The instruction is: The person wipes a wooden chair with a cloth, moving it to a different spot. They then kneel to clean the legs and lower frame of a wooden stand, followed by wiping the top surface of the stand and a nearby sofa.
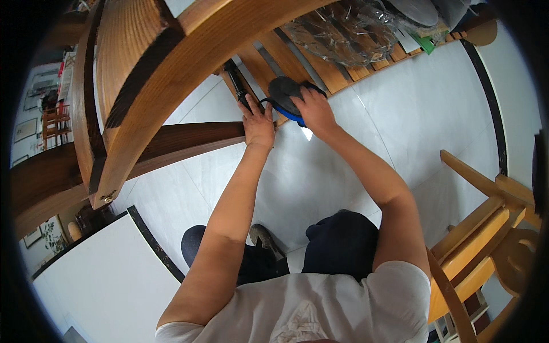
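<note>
My right hand [315,109] grips the edge of a dark grey and blue padded item [284,95], with fingers over its top; its exact kind cannot be told. The item rests at the edge of a slatted wooden shelf [332,79]. To its left, my left hand [258,124] lies with fingers spread at the lower end of a black cylindrical object [236,81], which may be a flashlight or handle. A thin black strap runs from the padded item towards my left fingers. Whether the left hand grips anything is unclear.
Clear plastic wrapping [343,38] lies on the slats, near a green item [425,44]. A large curved wooden frame [171,73] crosses the upper left, above a dark wooden rail [193,139]. A wooden chair [467,253] stands at the right, a white panel [111,274] at lower left.
</note>
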A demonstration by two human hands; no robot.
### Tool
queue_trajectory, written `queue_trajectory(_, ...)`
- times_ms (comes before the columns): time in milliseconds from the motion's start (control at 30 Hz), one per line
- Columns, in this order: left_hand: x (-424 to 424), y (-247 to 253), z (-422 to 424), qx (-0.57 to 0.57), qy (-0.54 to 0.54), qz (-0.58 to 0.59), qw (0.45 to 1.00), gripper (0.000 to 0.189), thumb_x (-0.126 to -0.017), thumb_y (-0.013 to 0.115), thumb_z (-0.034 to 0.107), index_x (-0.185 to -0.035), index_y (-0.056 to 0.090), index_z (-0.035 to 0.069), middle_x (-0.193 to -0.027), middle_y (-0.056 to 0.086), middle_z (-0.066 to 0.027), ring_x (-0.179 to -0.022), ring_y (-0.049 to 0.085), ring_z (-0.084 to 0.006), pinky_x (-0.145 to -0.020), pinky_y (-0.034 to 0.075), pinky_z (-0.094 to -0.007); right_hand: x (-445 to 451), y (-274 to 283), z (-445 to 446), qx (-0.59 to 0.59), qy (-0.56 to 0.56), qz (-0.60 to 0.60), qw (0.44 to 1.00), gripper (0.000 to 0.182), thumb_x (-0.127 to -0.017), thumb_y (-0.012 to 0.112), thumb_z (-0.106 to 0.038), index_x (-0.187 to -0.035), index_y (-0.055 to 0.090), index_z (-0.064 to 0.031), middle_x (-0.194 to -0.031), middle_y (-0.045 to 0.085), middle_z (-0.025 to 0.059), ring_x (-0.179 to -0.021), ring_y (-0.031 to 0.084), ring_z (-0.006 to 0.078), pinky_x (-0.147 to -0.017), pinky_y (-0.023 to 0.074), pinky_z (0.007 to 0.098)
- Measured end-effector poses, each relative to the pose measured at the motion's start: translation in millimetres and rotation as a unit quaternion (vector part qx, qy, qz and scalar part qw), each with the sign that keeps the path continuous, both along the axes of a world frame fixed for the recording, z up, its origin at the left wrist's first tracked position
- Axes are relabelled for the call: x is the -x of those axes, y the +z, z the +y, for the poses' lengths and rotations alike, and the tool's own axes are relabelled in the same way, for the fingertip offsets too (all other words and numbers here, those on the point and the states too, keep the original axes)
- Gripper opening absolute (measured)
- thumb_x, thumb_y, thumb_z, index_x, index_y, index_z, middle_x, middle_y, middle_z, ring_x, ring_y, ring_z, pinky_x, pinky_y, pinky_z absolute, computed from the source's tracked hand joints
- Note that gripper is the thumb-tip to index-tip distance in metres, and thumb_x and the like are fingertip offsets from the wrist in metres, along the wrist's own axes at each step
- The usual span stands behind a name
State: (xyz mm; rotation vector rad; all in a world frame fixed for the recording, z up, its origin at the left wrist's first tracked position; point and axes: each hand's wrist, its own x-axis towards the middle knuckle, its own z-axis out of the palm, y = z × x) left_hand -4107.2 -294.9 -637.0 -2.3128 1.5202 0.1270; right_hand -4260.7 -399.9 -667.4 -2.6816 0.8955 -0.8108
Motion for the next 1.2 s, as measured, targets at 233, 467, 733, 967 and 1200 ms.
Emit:
queue_trajectory(233,0,7,-7,-0.008,0.016,0.027,0.999,0.082,-0.085,0.072,0.027,-0.154,0.028,0.031,-0.159,0.005,-0.0332,-0.140,0.019,-0.0596,-0.103,0.045,-0.0453,86,0,-37,-0.081,-0.309,-0.185,0.929,0.040,-0.082,0.060,-0.001,-0.122,0.060,-0.0044,-0.114,0.056,0.0234,-0.105,0.054,0.0409,-0.092,0.0445,0.0461)
queue_trajectory(467,8,14,-15,-0.018,-0.013,0.007,1.000,0.094,-0.077,0.080,0.042,-0.153,0.026,0.039,-0.158,0.008,-0.0333,-0.140,0.020,-0.0598,-0.099,0.048,-0.0438,80,-57,-113,-0.397,-0.401,-0.440,0.698,0.069,-0.091,0.069,-0.025,-0.145,0.033,0.0002,-0.136,0.054,0.0162,-0.121,0.052,0.0270,-0.103,0.0385,0.0345)
queue_trajectory(733,16,30,-21,-0.080,-0.011,-0.016,0.997,0.088,-0.083,0.075,0.037,-0.154,0.023,0.042,-0.160,0.007,-0.0309,-0.141,0.022,-0.0572,-0.097,0.052,-0.0402,5,-31,31,-0.539,-0.332,-0.336,0.698,0.059,-0.098,0.057,-0.016,-0.147,0.030,0.0017,-0.144,0.044,0.0237,-0.133,0.043,0.0378,-0.112,0.0324,0.0399)
queue_trajectory(967,14,24,-22,-0.067,-0.006,-0.007,0.998,0.090,-0.081,0.078,0.036,-0.153,0.025,0.043,-0.160,0.005,-0.0300,-0.142,0.019,-0.0570,-0.100,0.049,-0.0411,63,-65,-68,-0.416,-0.437,-0.527,0.598,0.047,-0.097,0.061,-0.022,-0.139,0.047,-0.0061,-0.131,0.059,0.0112,-0.118,0.055,0.0258,-0.103,0.0404,0.0380)
queue_trajectory(1200,2,7,-16,-0.034,-0.049,-0.034,0.998,0.089,-0.077,0.077,0.049,-0.152,0.029,0.042,-0.156,0.013,-0.0344,-0.135,0.025,-0.0628,-0.092,0.055,-0.0462,135,-43,-188,-0.489,-0.406,-0.540,0.552,0.049,-0.095,0.061,-0.014,-0.140,0.044,-0.0071,-0.133,0.057,0.0153,-0.117,0.055,0.0287,-0.098,0.0432,0.0388)
